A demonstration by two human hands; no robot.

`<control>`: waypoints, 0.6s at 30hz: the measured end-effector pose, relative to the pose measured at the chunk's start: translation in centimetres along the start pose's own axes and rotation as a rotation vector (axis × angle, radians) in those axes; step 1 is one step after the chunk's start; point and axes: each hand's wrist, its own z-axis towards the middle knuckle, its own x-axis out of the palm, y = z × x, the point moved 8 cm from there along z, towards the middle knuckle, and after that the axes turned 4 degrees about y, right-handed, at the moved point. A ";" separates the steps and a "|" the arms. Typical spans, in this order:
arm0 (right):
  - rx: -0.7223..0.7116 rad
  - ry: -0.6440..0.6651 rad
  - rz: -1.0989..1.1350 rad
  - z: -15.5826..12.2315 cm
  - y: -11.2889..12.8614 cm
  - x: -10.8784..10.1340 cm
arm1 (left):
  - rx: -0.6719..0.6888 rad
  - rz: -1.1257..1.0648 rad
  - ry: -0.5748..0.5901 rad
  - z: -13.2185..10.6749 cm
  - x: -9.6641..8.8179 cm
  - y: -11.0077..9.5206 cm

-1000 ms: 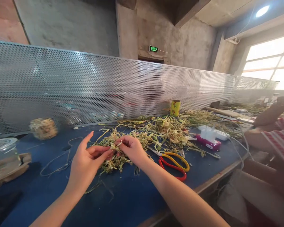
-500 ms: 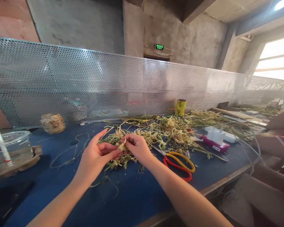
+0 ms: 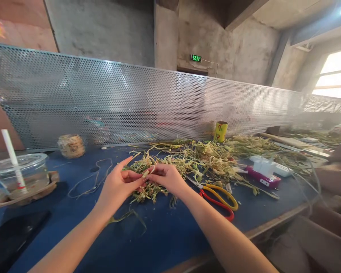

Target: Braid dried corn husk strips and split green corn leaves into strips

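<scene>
My left hand (image 3: 117, 186) and my right hand (image 3: 167, 178) meet over a small bunch of dried green and yellow plant stems (image 3: 147, 190) on the blue table (image 3: 165, 239). Both hands pinch the same pale stem piece (image 3: 146, 173) between thumb and fingers; the left forefinger sticks out. A larger heap of dried plant stems (image 3: 210, 157) spreads behind and to the right of my hands. Red and yellow scissors (image 3: 218, 197) lie shut on the table just right of my right wrist.
A perforated metal screen (image 3: 130, 102) runs along the table's back. At the left stand a plastic cup with a straw (image 3: 22, 175) and a small jar (image 3: 71, 145). A cord (image 3: 88, 182), a yellow can (image 3: 221, 131), a pink and white device (image 3: 263, 170) and another person's arm (image 3: 338, 167) are there too.
The view has swung left, so everything sits further right in the picture. My hands stay together on the stem piece, working it slightly. The other person's arm has slid toward the right edge.
</scene>
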 end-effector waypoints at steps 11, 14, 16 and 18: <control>-0.015 -0.081 0.043 0.1 -0.5 -0.3 | 0.109 0.058 0.006 -0.1 0.3 0.1; -0.060 -0.122 -0.038 -0.1 -0.3 -0.4 | 0.115 0.061 -0.004 -0.1 0.4 0.3; -0.063 -0.139 -0.047 -0.1 -0.3 -0.5 | 0.121 0.060 -0.003 -0.1 0.4 0.3; -0.054 -0.171 -0.046 -0.2 -0.4 -0.7 | 0.134 0.059 0.007 0.0 0.5 0.3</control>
